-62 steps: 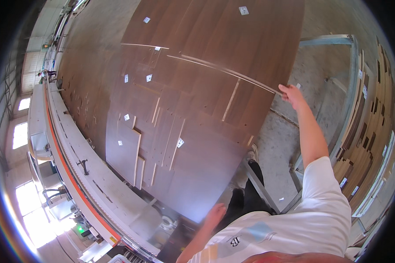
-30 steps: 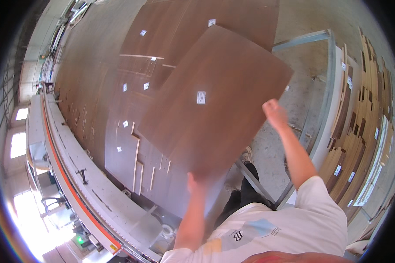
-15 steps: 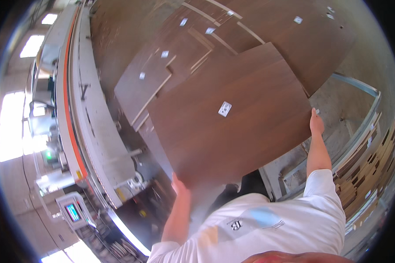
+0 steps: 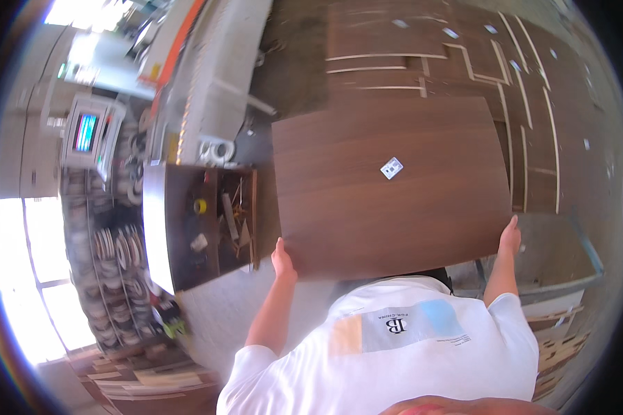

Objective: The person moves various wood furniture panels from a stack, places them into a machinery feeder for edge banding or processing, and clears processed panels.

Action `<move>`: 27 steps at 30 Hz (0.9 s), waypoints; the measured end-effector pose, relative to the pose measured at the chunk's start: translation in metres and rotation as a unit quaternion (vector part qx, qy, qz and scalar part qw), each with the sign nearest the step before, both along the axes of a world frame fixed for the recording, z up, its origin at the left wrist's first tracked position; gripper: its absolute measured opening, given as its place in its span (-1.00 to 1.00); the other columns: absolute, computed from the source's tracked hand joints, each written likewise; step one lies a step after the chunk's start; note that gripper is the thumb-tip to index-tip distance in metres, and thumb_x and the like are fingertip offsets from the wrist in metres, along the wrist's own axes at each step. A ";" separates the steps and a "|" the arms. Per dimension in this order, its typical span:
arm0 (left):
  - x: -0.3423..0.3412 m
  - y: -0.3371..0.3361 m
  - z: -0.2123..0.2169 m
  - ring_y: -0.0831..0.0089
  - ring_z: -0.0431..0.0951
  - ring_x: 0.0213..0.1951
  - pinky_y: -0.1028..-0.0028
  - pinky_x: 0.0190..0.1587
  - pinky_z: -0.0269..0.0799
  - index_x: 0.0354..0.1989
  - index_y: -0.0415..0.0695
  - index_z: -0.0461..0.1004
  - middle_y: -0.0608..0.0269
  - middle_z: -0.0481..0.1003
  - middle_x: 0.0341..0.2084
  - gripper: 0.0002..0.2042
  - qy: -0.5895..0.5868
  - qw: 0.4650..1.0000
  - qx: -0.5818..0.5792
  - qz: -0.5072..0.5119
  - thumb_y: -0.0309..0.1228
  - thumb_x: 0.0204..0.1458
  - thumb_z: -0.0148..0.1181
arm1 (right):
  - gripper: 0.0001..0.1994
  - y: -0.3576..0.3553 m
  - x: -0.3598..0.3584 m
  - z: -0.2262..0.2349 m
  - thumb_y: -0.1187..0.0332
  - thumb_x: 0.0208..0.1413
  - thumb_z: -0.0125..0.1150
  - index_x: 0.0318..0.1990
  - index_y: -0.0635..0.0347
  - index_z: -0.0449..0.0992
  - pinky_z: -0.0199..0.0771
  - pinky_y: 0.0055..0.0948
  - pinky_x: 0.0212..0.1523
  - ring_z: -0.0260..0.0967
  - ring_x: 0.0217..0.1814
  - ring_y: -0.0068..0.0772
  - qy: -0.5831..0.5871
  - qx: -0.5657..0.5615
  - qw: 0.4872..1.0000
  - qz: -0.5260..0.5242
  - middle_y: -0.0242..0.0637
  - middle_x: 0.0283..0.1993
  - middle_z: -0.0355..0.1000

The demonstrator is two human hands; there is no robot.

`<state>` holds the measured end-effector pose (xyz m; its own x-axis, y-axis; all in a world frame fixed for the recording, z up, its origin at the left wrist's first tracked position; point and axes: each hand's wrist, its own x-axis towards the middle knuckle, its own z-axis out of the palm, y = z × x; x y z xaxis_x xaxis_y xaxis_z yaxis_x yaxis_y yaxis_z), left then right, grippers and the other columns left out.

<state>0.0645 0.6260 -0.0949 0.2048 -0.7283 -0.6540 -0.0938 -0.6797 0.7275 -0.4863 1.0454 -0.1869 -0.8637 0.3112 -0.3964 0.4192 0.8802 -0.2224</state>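
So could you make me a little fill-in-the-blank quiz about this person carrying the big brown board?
1. The person grips the large brown wooden board with ____ bare hands, the left hand and the right hand.
2. A small ____ label sits on the board's face.
3. The person wears a ____ short-sleeved shirt.
4. The open wooden box of tools lies on the person's ____ side.

Missing words: both; white; white; left

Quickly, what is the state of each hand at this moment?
Left hand: closed on the near left corner of the brown wooden panel.
Right hand: closed on the panel's near right corner.
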 end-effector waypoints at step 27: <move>0.341 -0.387 -0.037 0.30 0.52 -0.20 0.28 -0.04 0.40 -0.10 -0.36 0.60 0.09 0.60 -0.32 -0.48 -0.059 0.990 -0.098 0.087 -0.03 0.26 0.06 | -0.14 -0.537 0.225 0.046 -0.34 0.34 -0.34 0.07 0.37 0.60 0.42 0.03 0.22 0.44 0.24 0.20 0.024 -0.071 0.987 0.146 0.06 0.15 0.55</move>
